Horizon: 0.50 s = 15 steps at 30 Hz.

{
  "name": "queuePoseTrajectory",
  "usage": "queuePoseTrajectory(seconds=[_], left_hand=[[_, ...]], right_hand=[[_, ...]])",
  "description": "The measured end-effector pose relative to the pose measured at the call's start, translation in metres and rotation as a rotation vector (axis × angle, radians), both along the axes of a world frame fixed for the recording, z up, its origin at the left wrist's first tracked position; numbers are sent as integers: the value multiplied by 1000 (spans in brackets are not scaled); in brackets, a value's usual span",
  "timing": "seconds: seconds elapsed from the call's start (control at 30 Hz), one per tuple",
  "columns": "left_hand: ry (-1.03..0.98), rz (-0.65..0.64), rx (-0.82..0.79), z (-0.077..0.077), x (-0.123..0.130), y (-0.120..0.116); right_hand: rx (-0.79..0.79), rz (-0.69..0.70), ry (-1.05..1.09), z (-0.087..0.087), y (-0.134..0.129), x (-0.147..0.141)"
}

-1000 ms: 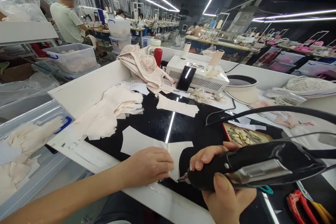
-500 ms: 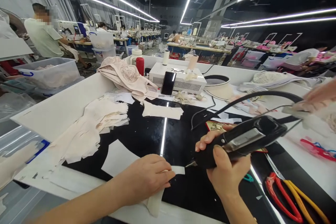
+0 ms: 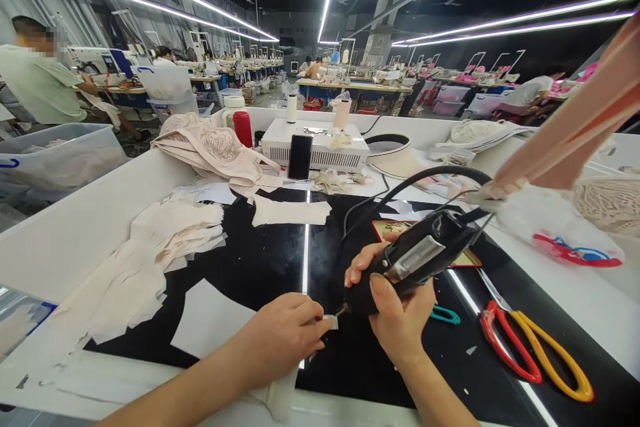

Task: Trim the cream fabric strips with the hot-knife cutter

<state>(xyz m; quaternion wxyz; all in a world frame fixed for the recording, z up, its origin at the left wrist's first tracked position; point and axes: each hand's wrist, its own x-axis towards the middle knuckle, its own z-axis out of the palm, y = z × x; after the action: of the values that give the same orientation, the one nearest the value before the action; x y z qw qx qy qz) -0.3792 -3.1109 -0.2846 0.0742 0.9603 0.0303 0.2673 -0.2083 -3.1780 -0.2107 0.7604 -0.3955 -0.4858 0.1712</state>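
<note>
My right hand [image 3: 400, 313] is wrapped round a black corded handheld tool [image 3: 417, 257] with a thin pointed metal tip. The tip points left and meets, or nearly meets, the end of a pale fabric strip [image 3: 332, 322]. My left hand [image 3: 285, 330] pinches that strip between thumb and fingers, low over the black work surface [image 3: 260, 267]. More pale cloth [image 3: 280, 395] trails below the left hand toward the near edge. Beside my left wrist lies a white pattern-like sheet [image 3: 207, 317], partly covered by the forearm.
Red-and-yellow scissors [image 3: 535, 340] and a teal-handled item [image 3: 445, 315] lie at the right. A pile of cream fabric pieces [image 3: 150, 247] is at the left. Behind stand a phone [image 3: 300, 157] and a white vented box [image 3: 340, 147]. A pink fabric band [image 3: 560, 120] hangs at the tool's rear.
My view has turned right and slightly down. Less of the strip shows beyond my left fingers, and the tool's tip is closer to them. The pink band at the tool's rear now shows more fully.
</note>
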Motion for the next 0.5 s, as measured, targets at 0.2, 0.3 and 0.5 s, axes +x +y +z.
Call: queuePoseTrajectory(seconds=[0.2,0.3,0.5], left_hand=[[-20,-16,-19,2,-1,-1],[-14,-15,-34,1,-2,-1],[-7,-17,-51,-4,-3,-1]], right_hand=[[20,35,4,-1,-1,-3],[20,36,11,0,-1,-3],[20,13,6,1,-1,-4]])
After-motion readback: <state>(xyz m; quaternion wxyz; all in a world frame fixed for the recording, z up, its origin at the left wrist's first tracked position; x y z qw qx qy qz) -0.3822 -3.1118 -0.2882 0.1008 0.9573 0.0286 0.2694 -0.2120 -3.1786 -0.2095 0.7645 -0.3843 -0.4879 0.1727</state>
